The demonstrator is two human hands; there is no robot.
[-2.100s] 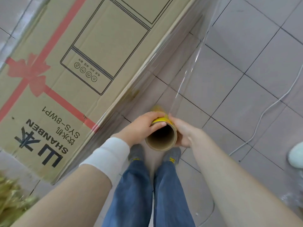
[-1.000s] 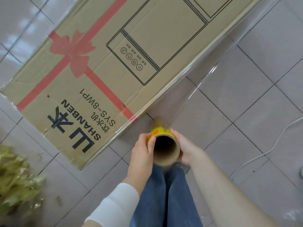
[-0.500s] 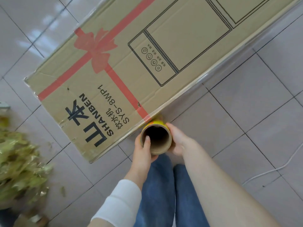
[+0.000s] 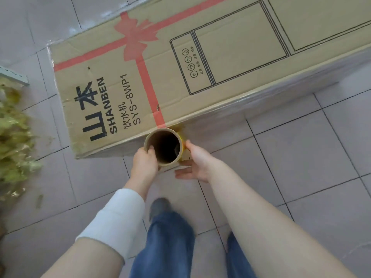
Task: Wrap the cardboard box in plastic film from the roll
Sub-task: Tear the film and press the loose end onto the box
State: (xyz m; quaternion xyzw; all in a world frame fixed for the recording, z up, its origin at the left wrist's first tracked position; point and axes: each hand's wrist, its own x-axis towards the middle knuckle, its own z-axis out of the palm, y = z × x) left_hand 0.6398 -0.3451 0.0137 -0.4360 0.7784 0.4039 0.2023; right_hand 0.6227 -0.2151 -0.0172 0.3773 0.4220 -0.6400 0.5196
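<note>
A long cardboard box (image 4: 200, 63) with a red printed bow and black lettering lies on the tiled floor. Clear plastic film (image 4: 281, 91) covers its near long side. The film roll (image 4: 163, 147) stands upright against that side near the box's left end, its brown core open toward me. My left hand (image 4: 144, 161) grips the roll's rim with the thumb inside the core. My right hand (image 4: 193, 163) rests against the roll's right side with its fingers spread and fairly straight.
A pile of yellow-green leafy material (image 4: 14, 137) lies on the floor at the left. My jeans-clad legs (image 4: 166, 243) and a shoe (image 4: 160, 207) stand just behind the roll. Grey floor tiles (image 4: 311, 157) stretch to the right.
I have walked left along the box's near side with the roll, and the film now lies flat against that side. My right hand has loosened from the roll and its fingers have spread.
</note>
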